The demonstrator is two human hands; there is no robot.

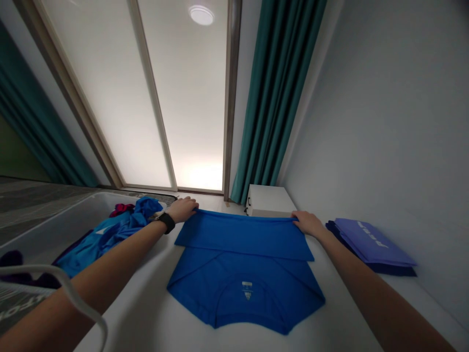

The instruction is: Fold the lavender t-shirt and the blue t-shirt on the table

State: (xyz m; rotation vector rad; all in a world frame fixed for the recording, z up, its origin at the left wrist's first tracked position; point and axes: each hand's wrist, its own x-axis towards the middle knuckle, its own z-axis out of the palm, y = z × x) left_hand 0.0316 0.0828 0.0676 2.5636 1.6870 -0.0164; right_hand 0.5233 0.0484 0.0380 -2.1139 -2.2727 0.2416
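A bright blue T-shirt [245, 278] lies flat on a white table [154, 318], collar toward me, its far part folded back over itself. My left hand [183, 209], with a black watch on the wrist, pinches the far left corner of the folded edge. My right hand [307, 222] grips the far right corner of the same fold. Both hands are closed on the cloth.
A heap of unfolded blue and dark red clothes [110, 232] lies to the left. A stack of folded purple and navy garments [370, 244] sits at the right by the wall. A white box [269, 200] stands beyond the shirt. A white cable [73, 293] crosses bottom left.
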